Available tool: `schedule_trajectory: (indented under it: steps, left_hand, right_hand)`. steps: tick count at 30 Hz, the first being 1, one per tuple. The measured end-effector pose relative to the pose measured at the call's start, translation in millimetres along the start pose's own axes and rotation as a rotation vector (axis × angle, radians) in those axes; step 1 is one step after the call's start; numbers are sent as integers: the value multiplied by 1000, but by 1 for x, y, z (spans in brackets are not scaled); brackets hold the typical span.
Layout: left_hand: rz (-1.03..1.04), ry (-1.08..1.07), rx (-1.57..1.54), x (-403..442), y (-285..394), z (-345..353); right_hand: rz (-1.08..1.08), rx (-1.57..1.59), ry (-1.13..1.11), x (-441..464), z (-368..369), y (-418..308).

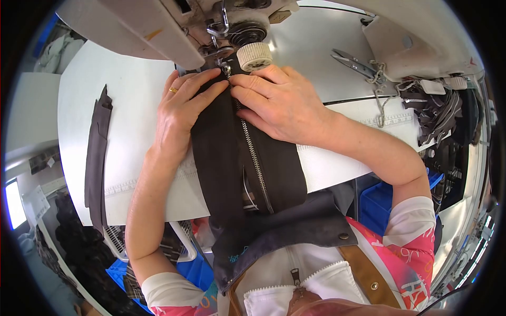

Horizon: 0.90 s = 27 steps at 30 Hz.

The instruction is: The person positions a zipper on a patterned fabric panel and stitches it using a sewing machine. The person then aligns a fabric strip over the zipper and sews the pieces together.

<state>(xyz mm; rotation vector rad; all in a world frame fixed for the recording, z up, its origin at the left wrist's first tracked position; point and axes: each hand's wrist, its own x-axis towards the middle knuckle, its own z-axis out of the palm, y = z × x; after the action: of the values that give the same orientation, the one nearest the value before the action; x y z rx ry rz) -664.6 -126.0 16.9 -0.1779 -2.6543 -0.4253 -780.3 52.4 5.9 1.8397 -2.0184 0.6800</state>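
L hand point(178, 111) + R hand point(287, 102) on dk cloth point(213, 152) w/ zip point(251, 147)

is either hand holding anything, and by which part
Left hand on the dark fabric, right hand at its zipper, both near the presser foot; whether pinched or just pressed cannot be told.

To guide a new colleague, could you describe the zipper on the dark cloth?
On the white table, dark cloth reaches under the sewing machine. The zipper runs down this cloth; its silvery metal teeth set it apart from the plain cloth.
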Motion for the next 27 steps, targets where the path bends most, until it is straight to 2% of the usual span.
schedule_trajectory:
  steps: [6, 9, 12, 13, 19, 23, 25, 27]
  left_hand:
    - [-64, -43, 3, -2, 2, 0]
    - [-62, -71, 31, -3, 2, -1]
    - [-62, -87, 52, -4, 8, -3]
    - [-57, -95, 51, -4, 8, -4]
    - [-55, -91, 33, -4, 8, -5]
    - [-50, -84, 38, -5, 8, -4]
    - [-49, -78, 45, -6, 8, -3]
    - [-50, -76, 54, -7, 7, -2]
  right_hand:
    - [21, 71, 1, -1, 0, 2]
    - [87, 303, 53, -2, 3, 14]
    - [81, 197, 109, 6, 10, 32]
    - [76, 278, 95, 11, 13, 40]
    - [-99, 59, -2, 24, 11, 54]
    - [-114, 22, -51, 30, 13, 57]
    - [-139, -146, -79, 28, 7, 48]
    - [-56, -151, -81, 22, 4, 41]
